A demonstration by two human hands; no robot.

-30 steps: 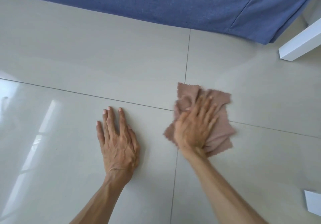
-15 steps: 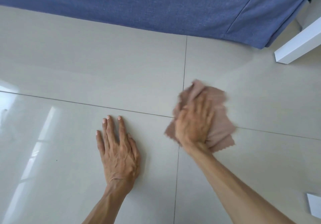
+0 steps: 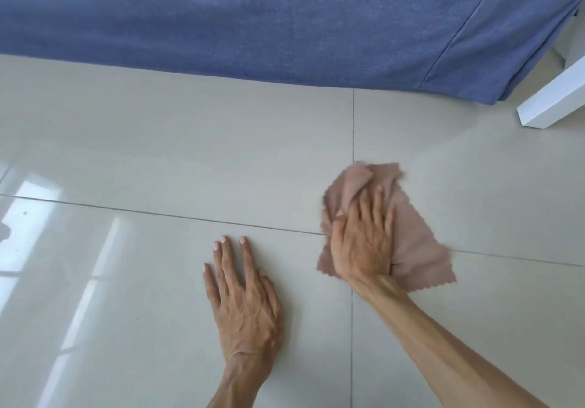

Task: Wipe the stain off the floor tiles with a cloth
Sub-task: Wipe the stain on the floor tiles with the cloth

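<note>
A pinkish-brown cloth [image 3: 418, 249] with zigzag edges lies crumpled on the glossy beige floor tiles [image 3: 190, 154], right where two grout lines cross. My right hand [image 3: 364, 240] presses flat on top of the cloth, fingers spread over it and pointing away from me. My left hand [image 3: 243, 297] rests palm down on the bare tile to the left of the cloth, fingers apart, holding nothing. No stain shows around the cloth; whatever is under it is hidden.
A blue fabric cover [image 3: 285, 18] hangs down to the floor across the back. A white furniture leg [image 3: 554, 100] slants in at the right edge. Bright window reflections [image 3: 31, 205] lie on the tiles at the left.
My right hand has slid the cloth slightly to the right and turned it across the grout crossing. My left hand has stayed planted. The view has tilted up, showing more blue fabric.
</note>
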